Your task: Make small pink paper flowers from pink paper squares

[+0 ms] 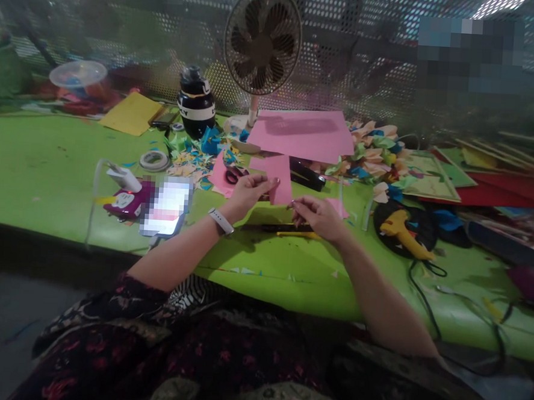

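My left hand (250,192) pinches a small pink paper piece (282,183) by its left side, thumb in front. My right hand (315,216) is just right of the paper's lower corner, its fingers curled with the tips close together; whether something thin is between them is too small to tell. Behind my left hand lie dark-handled scissors (234,174) on more pink paper. A black stapler (308,175) rests beyond the held piece. Below my hands, a dark and yellow long tool (287,229) lies on the green table (245,256).
A fan (263,43) stands at the back behind a large pink sheet (300,132). Left are a black bottle (197,102), tape roll (154,160) and lit phone (167,206). Right are a yellow glue gun (405,232) with a trailing cord and paper flowers (379,143).
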`<state>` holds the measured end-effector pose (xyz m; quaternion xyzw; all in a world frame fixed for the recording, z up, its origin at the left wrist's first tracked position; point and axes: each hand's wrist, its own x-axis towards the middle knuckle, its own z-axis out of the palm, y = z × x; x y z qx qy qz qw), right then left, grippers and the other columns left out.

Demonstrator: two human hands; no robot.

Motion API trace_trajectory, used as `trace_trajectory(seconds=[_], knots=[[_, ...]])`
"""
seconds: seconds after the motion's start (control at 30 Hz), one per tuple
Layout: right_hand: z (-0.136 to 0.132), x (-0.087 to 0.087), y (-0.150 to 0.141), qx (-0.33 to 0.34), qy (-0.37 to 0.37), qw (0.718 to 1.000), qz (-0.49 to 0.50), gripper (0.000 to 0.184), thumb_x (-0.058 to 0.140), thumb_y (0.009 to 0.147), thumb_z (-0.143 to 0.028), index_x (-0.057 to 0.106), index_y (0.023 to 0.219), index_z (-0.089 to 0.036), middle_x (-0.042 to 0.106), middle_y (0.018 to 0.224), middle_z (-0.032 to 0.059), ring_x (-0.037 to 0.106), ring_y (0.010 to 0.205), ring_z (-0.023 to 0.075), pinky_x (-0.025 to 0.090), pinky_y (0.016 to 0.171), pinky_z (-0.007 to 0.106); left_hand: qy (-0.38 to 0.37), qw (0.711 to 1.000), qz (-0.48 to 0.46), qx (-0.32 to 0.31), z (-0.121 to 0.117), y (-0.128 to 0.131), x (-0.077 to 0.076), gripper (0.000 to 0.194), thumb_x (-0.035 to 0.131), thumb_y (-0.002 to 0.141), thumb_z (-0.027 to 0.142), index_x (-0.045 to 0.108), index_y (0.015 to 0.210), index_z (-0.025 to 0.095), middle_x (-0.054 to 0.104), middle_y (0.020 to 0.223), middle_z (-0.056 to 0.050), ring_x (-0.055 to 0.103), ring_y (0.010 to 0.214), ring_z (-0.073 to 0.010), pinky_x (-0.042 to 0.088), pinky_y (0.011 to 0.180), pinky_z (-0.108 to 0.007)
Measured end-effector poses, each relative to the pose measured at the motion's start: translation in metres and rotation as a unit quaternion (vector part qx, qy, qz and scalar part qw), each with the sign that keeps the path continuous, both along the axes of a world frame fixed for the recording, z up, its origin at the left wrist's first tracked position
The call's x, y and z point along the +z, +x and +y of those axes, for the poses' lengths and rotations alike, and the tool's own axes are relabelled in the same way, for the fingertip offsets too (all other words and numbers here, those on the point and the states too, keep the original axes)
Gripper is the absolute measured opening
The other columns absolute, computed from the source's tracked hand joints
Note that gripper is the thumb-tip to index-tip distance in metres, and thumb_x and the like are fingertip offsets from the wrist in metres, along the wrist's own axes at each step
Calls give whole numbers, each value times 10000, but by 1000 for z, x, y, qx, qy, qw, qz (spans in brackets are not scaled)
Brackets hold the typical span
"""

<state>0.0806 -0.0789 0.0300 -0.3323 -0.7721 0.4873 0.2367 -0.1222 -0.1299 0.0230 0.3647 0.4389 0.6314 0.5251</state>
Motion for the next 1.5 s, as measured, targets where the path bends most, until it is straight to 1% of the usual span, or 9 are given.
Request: trace_trajectory(seconds=[0.1, 0.23, 0.37, 0.6, 0.7, 0.8, 0.87, 1.13, 1.5], knots=[[-1, 5, 5, -11, 115, 993, -40, 342, 643, 870, -549, 653, 856, -208, 693, 752, 42, 629, 673, 180, 509, 657, 335, -20, 998, -6, 64, 2, -4, 4, 351, 862, 701, 409, 612, 717, 163, 626, 647, 46, 548, 558, -43, 462, 560, -162], [-10, 0, 1, 128, 232, 954, -142, 409, 803, 752, -508, 682, 1011, -215, 708, 1064, 98, 639, 986, 271, 502, 866, 411, -28, 997, -21, 76, 3, -7, 5, 337, 866, 692, 403, 618, 724, 177, 622, 640, 50, 512, 511, -43, 414, 501, -178], [-10, -13, -6, 179, 267, 921, -221, 284, 768, 819, -406, 671, 974, -189, 691, 1012, 115, 623, 970, 281, 486, 848, 406, -15, 997, -35, 68, 4, -8, -1, 392, 875, 655, 457, 608, 703, 175, 570, 577, 66, 430, 449, -30, 348, 451, -182], [3, -5, 7, 156, 245, 927, -240, 278, 676, 877, -437, 651, 981, -181, 688, 991, 107, 631, 911, 261, 498, 805, 378, 5, 996, -30, 80, 8, -12, -4, 537, 885, 598, 554, 509, 584, 172, 448, 470, 77, 356, 403, -21, 267, 397, -180], [16, 2, 20, 103, 243, 935, -238, 324, 648, 881, -462, 666, 1029, -174, 703, 993, 111, 646, 873, 266, 517, 780, 391, 18, 995, -45, 83, 9, -14, -4, 534, 898, 566, 560, 537, 595, 167, 449, 466, 78, 368, 401, -24, 282, 389, -178], [30, 8, 33, 9, 314, 930, -191, 356, 624, 896, -449, 682, 1143, -199, 699, 1093, 127, 643, 996, 310, 518, 867, 462, 15, 994, -62, 87, 11, -14, -3, 495, 905, 574, 527, 574, 635, 164, 488, 491, 71, 413, 410, -30, 311, 389, -174], [34, 10, 38, -22, 368, 916, -157, 361, 612, 908, -423, 694, 1199, -226, 684, 1115, 122, 618, 1076, 321, 500, 935, 496, 11, 994, -64, 92, 11, -14, -3, 464, 900, 600, 504, 596, 665, 160, 534, 531, 58, 452, 428, -35, 347, 402, -175], [25, 8, 32, -44, 442, 890, -105, 396, 597, 895, -291, 715, 1273, -278, 647, 1035, 98, 597, 1054, 291, 490, 946, 497, 42, 992, -36, 114, 10, -13, -5, 374, 866, 683, 461, 667, 721, 146, 590, 607, 31, 463, 466, -44, 370, 421, -200], [21, 4, 27, -43, 449, 887, -99, 377, 596, 894, -266, 731, 1245, -260, 660, 984, 91, 612, 982, 273, 511, 882, 463, 48, 993, -21, 109, 11, -12, -10, 384, 880, 644, 476, 699, 742, 152, 639, 679, 3, 527, 548, -65, 419, 491, -207]])
